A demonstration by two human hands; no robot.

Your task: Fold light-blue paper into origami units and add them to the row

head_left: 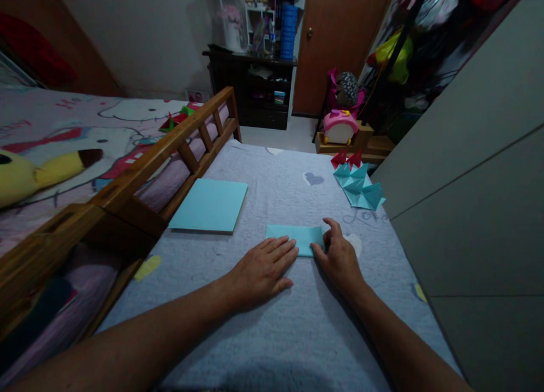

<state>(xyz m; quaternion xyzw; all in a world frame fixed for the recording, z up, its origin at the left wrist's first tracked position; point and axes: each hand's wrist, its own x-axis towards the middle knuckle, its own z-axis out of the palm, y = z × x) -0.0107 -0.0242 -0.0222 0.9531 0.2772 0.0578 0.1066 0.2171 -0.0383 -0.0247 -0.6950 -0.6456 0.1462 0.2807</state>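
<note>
Left hand [263,270] lies open at the near edge of the folded paper [293,236]; right hand [338,256] clasps its right end.

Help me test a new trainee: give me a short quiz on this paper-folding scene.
1. True or false: the left hand and the right hand both touch the folded blue paper.
2. Where does the flat blue square of paper lie relative to that folded paper? A) to its left and farther off, beside the wooden bed rail; B) to its right, against the grey wall; C) under the right hand.
3. Which two colours are the finished folded pieces at the far right of the bedcover?
Key: 1 true; 2 A; 3 blue and red.
</note>
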